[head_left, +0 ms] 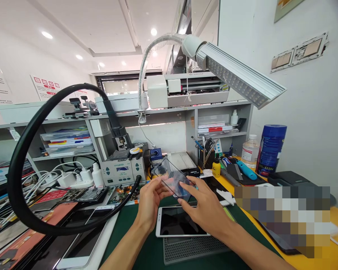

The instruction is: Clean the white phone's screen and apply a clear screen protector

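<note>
A clear glass screen protector with a thin black border point(169, 173) is tilted up above the mat. My left hand point(151, 197) is closed on its left edge, with the fingers partly behind it. My right hand point(204, 204) has its fingertips against the right side of the glass, the thumb near its lower corner. Below both hands lies a white-framed phone point(176, 222), its dark screen facing up. The phone rests on a grey perforated pad point(191, 250), and my right hand covers its right end.
A black hose point(12, 165) loops across the left, over several phones and parts. A soldering station point(119, 172) stands behind them. An LED lamp point(239, 75) hangs overhead. A yellow bottle point(216, 167), a tool holder point(207, 157) and a blue can point(271, 150) stand at right.
</note>
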`<control>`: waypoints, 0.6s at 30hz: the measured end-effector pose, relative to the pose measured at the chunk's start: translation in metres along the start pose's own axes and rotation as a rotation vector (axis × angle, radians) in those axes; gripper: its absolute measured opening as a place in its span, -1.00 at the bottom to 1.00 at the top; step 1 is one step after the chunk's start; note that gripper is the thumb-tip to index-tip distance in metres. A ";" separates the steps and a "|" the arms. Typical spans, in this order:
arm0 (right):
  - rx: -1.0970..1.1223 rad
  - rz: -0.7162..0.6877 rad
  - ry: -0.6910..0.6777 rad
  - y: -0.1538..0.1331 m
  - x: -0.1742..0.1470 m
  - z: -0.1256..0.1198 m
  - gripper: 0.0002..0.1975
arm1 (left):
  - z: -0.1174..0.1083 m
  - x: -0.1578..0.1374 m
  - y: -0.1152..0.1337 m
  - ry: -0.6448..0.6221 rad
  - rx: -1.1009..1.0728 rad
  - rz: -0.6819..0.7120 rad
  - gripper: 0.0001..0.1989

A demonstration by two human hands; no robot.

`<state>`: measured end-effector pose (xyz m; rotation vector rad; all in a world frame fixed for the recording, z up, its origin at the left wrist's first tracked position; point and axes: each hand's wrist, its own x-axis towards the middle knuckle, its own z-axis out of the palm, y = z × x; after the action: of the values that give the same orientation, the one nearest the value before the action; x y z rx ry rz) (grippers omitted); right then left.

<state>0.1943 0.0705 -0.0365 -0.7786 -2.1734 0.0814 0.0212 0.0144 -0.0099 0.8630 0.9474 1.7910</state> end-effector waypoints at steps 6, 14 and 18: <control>0.002 -0.037 0.026 -0.002 0.001 0.000 -0.60 | 0.002 0.000 -0.001 0.001 0.067 -0.019 -0.64; 0.001 -0.054 0.028 -0.008 0.000 -0.001 -0.60 | 0.000 0.000 -0.009 0.014 0.244 -0.017 -0.66; 0.106 0.017 0.024 -0.012 0.003 -0.009 -0.56 | -0.002 0.003 -0.008 0.045 0.265 0.000 -0.69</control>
<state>0.1937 0.0609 -0.0248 -0.7342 -2.1218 0.1936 0.0217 0.0189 -0.0177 0.9890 1.2333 1.7147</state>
